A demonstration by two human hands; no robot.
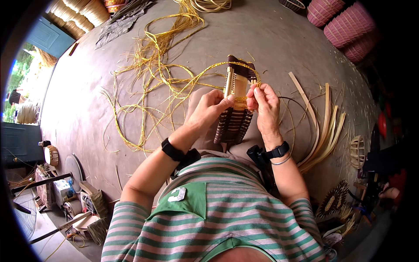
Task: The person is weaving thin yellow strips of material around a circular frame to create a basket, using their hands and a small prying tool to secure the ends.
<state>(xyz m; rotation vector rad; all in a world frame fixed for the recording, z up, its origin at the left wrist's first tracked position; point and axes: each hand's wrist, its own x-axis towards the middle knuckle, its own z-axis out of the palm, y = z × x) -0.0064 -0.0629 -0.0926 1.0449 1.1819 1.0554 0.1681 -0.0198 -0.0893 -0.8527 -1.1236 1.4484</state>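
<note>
In front of my lap stands a narrow woven basket (233, 124) with dark brown strips and pale slats, its far end pointing away from me. My left hand (209, 107) is closed on its left edge, with the thumb pressed on the rim. On the right side my right hand (265, 101) pinches a yellow braided cord (218, 65) between thumb and fingertips. The cord arcs over the far end of the basket from the left. A band of yellow cord crosses the basket's middle between my hands. The undersides of my fingers are hidden.
Loose yellow cords (152, 78) lie tangled on the grey floor (244, 26) to the left. Pale flat strips (325, 126) fan out at the right. Stacked pink baskets (349, 26) stand far right. A fan (26, 212) and assorted items sit at the lower left.
</note>
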